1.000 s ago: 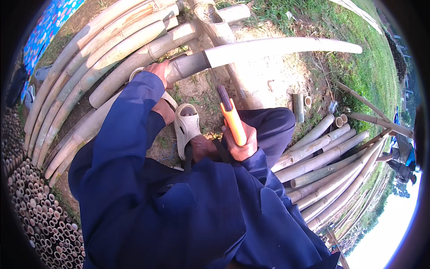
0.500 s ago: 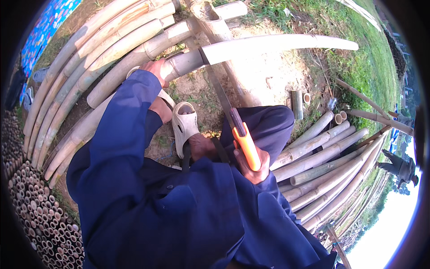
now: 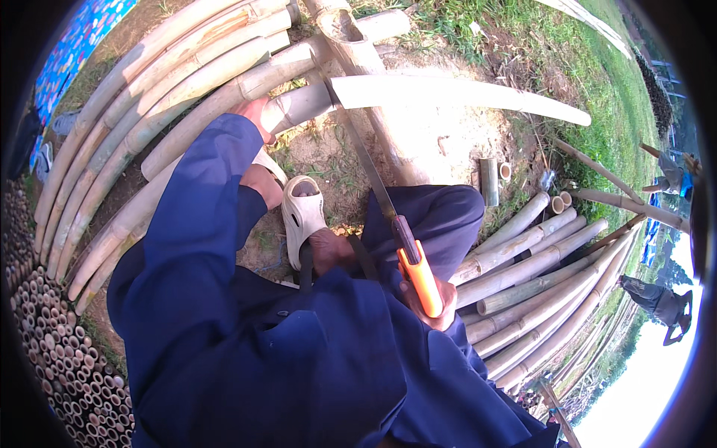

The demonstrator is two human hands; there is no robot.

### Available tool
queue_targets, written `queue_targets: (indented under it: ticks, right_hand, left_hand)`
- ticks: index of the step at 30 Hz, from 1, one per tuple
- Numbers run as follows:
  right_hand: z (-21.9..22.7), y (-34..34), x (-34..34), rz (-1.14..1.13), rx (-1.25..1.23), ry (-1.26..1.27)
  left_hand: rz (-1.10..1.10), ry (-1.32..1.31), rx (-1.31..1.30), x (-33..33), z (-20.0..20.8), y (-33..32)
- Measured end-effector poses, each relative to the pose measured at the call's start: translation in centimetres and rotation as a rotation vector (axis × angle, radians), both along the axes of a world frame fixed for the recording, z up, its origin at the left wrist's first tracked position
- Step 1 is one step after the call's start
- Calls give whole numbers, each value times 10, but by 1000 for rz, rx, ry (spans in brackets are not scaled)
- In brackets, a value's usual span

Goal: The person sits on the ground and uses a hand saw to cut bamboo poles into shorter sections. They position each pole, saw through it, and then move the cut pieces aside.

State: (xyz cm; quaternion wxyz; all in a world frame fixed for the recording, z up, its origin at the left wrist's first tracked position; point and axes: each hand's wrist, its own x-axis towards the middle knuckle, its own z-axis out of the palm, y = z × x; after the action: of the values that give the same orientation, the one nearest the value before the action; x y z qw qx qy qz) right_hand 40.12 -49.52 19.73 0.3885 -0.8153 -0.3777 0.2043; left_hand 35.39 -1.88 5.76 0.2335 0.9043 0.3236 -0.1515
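My left hand (image 3: 258,118) is closed around the left end of a pale bamboo pole (image 3: 463,91), which lies crosswise in front of me. In my right hand (image 3: 448,302) is the orange handle of a handsaw (image 3: 370,168), held low by my right knee. Its long blade slants up and away from me to meet the pole a short way right of my left hand. Right of the blade the pole slopes down to its far end. A thicker bamboo piece (image 3: 392,145) passes beneath the pole near the cut.
Long bamboo poles (image 3: 149,97) lie side by side at left, and more poles (image 3: 545,261) at right. Stacked cut bamboo tubes (image 3: 67,358) show at lower left. A short bamboo piece (image 3: 489,181) is on the ground beyond my knee. A person (image 3: 657,302) stands far right.
The saw and my right hand have drawn back toward me. Right of the blade, the pole has tipped, its far end now lower. My left hand keeps its grip.
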Motion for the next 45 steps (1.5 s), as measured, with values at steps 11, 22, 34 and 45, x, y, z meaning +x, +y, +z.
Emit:
queue_targets:
  ticks: [11, 22, 34, 45]
  right_hand:
    - [-24, 10, 0, -15, 86, 96]
    - [-47, 81, 16, -99, 98, 211]
    - [-45, 44, 10, -6, 148, 226]
    - [-44, 72, 15, -68, 148, 206]
  left_hand:
    - [10, -57, -192, -1, -23, 19]
    - [-27, -66, -308, -5, -50, 21]
    - [48, -5, -398, 0, -55, 45]
    - [11, -89, 267, -7, -4, -44]
